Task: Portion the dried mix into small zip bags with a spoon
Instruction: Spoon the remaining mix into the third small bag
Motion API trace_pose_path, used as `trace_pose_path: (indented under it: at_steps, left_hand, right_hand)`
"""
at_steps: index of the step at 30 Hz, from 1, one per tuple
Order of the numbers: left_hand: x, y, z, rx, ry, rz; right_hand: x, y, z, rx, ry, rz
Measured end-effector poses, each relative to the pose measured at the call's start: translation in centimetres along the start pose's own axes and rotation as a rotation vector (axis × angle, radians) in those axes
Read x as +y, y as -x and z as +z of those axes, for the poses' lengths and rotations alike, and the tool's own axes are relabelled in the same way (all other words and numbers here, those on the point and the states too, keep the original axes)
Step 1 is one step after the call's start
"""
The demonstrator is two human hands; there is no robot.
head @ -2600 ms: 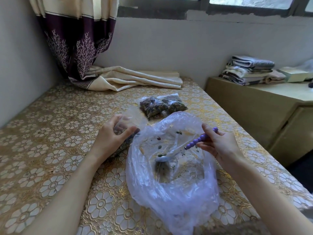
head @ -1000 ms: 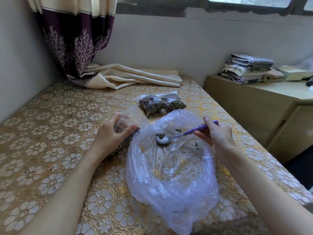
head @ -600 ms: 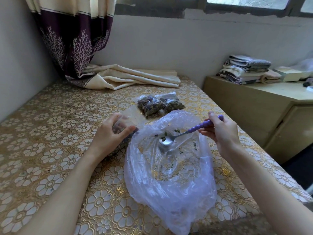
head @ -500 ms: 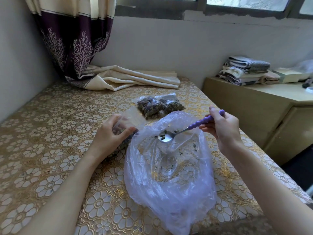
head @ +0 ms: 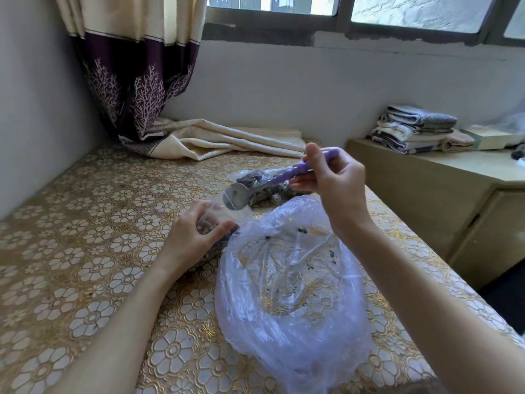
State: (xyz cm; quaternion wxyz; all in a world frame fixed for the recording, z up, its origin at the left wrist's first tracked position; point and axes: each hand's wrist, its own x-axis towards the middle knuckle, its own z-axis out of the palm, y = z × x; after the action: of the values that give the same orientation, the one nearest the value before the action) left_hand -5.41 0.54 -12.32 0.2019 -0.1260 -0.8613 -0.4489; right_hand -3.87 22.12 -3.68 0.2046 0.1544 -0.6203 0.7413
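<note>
Over the mouth of the small clear zip bag [head: 218, 223] you have the metal spoon with the beaded purple handle [head: 287, 177] tipped nearly on edge, its bowl just above the bag's upper lip. Your right hand [head: 332, 186] pinches the handle between thumb and curled fingers [head: 301, 180]; your left hand [head: 189, 240] grips the small bag, thumb and fingers curled round it so the opening gapes toward the spoon. Some dried mix already shows dark inside it.

The risk lies in that narrow mouth. The film is limp, and if your left-hand grip slackens the lip could fold shut and send the spoonful onto the gold floral-patterned cloth covering the counter [head: 85, 251]. The bowl looks about as wide as the opening, so a tip from this height may scatter light flakes past the rim; I would judge lower and closer to be safer. Whether anything is left in the bowl I cannot tell.

Beside your left hand, touching it, the large crumpled clear plastic bag [head: 292, 294] holds only scattered bits of mix, and its raised edge could catch your right wrist on the way back. Behind the spoon, two filled zip bags of dark mix [head: 264, 191] lie close enough to be nudged by a wide swing.
</note>
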Motion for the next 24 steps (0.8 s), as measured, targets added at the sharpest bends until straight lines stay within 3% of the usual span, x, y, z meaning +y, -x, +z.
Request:
trace_pose_path:
  at_steps: [3, 6, 13, 24]
  left_hand:
    - [0.0, 0.0, 0.0, 0.006, 0.038, -0.008]
    - [-0.1, -0.1, 0.0, 0.016, 0.039, -0.007]
    - [0.2, 0.0, 0.0, 0.012, 0.071, -0.004]
    - [-0.2, 0.0, 0.2, 0.003, 0.059, 0.019]
  right_hand:
    - [0.3, 0.3, 0.3, -0.132, 0.047, -0.024]
    - [0.3, 0.4, -0.4, -0.163, 0.036, -0.003]
    - [0.1, 0.8, -4.0, 0.088, 0.005, -0.006]
    - [2.7, 2.3, -9.6, 0.434, 0.411, 0.023]
